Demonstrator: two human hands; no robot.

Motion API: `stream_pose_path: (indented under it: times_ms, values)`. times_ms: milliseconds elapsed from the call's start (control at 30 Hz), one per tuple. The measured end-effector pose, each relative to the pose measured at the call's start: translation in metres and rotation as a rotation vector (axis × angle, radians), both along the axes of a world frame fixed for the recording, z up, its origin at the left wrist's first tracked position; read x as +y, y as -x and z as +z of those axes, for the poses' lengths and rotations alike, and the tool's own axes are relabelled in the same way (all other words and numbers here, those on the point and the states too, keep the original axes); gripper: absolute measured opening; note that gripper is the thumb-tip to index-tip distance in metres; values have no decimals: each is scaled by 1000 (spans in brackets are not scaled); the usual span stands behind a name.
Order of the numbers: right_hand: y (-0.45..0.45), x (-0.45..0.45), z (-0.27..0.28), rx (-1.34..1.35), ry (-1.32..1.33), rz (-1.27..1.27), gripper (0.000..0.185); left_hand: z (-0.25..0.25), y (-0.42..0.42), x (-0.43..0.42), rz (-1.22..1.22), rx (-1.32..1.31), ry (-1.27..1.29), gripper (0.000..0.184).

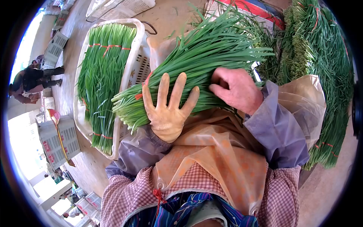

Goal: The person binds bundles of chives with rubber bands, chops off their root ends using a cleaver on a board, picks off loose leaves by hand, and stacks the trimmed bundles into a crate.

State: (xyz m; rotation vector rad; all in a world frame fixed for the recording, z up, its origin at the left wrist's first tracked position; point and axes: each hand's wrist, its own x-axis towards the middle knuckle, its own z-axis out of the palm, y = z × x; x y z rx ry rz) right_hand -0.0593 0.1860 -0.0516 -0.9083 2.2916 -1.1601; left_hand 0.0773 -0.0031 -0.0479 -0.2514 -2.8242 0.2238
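A big bundle of garlic chives lies across my lap, with its pale cut ends to the left and its leaf tips to the upper right. A red tie goes round it near the cut ends. My left hand, in a tan glove, rests on the bundle beside the tie with fingers spread. Bare, my right hand is against the leaves on the right, fingers curled in; whatever they may hold is hidden.
At left stands a white plastic basket of tied chive bundles. More chives are piled at right. Another white crate is at the top. An orange-tinted plastic apron covers my lap. A person stands far left near grey crates.
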Motion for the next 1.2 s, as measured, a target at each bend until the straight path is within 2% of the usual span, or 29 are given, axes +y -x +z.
stream_pose_path:
  times_ms: [100,233,267,300,333,400,500,600,700,733,800,867,933,1000,1067,1167,1200]
  values:
    - [-1,-13,-3,95,-30,65,17,3,-1,1,18,-15,-4,44]
    - [5,-19,-8,-553,344,107,18,3,-3,-2,10,-7,-50,55]
    - [7,-17,-3,-633,325,149,17,3,-5,-3,5,-13,-67,60]
    - [8,-17,1,-598,251,163,15,3,-8,-4,1,-21,-84,64]
    - [7,-18,4,-564,177,175,13,2,-11,-6,-11,-56,-114,80]
    - [5,-20,6,-440,52,175,11,-11,-13,-10,-27,21,-156,86]
    - [0,-18,-3,-538,305,161,12,-12,-13,-11,-8,38,-155,90]
    - [-4,-10,-2,-887,411,271,15,-11,-11,-8,33,30,-117,92]
    - [0,15,7,-846,491,250,13,-7,-12,-8,89,-60,-69,94]
    - [-2,22,19,-799,493,162,12,-7,-12,-7,104,-67,-70,95]
    - [11,53,23,-461,512,47,15,-6,-9,-5,125,-77,-73,97]
    - [15,110,12,-448,759,-189,20,-3,-9,-4,124,-88,-88,99]
    - [32,180,9,-575,741,-336,22,-2,-8,-4,118,-80,-96,101]
    - [41,203,2,-244,305,-471,22,-4,-7,-4,107,-59,-98,103]
    - [25,170,-8,532,-231,-721,21,1,-7,0,124,-99,-131,104]
    - [-8,98,25,344,283,-556,15,6,-5,5,149,-148,-130,105]
    - [-14,81,24,457,330,-416,14,7,-5,5,156,-163,-119,106]
